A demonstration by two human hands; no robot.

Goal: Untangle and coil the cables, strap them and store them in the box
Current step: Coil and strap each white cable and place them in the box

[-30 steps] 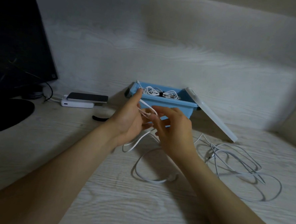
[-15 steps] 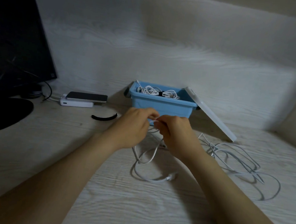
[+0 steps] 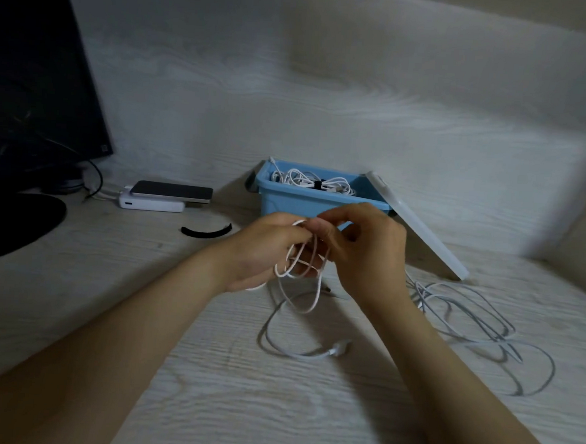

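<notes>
My left hand point(image 3: 264, 251) grips a few loops of a white cable point(image 3: 297, 290) just in front of the blue box point(image 3: 299, 203). My right hand point(image 3: 368, 250) pinches the same cable at the top of the loops, touching the left fingers. The cable's free end with its plug point(image 3: 340, 347) trails on the desk below my hands. A strapped white coil point(image 3: 316, 183) lies inside the box. A second white cable point(image 3: 477, 322) lies tangled on the desk to the right. A black strap point(image 3: 206, 232) lies left of the box.
The box's white lid point(image 3: 418, 226) leans against its right side. A phone on a white power bank point(image 3: 162, 196) sits at the back left, beside a dark monitor point(image 3: 32, 79) and its round base point(image 3: 10, 225). A wall stands close behind.
The hands rose slightly and more cable has been gathered into loops in my left hand. The slack on the desk has shortened.
</notes>
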